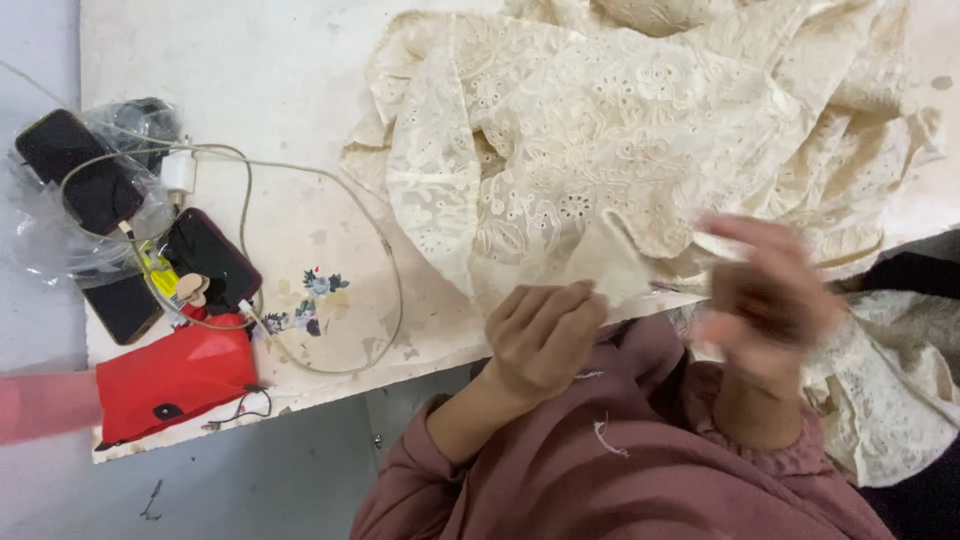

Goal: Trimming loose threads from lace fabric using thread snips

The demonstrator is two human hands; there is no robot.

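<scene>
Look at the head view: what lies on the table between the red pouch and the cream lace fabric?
A thin white cable loops across that stretch in the head view, over the stained white table, between the red pouch and the cream lace fabric.

Table's left end: three phones, screens dark. One phone (80, 170), black and rectangular, lies inside a clear plastic bag (45, 240), upper left. A second (212, 258), dark with a reddish rim, sits just right of it, cable across it. A third (122, 305), black, lies below, partly under the others. A red flat pouch (175, 380) rests at the table's near edge. No labels or signs visible.
</scene>
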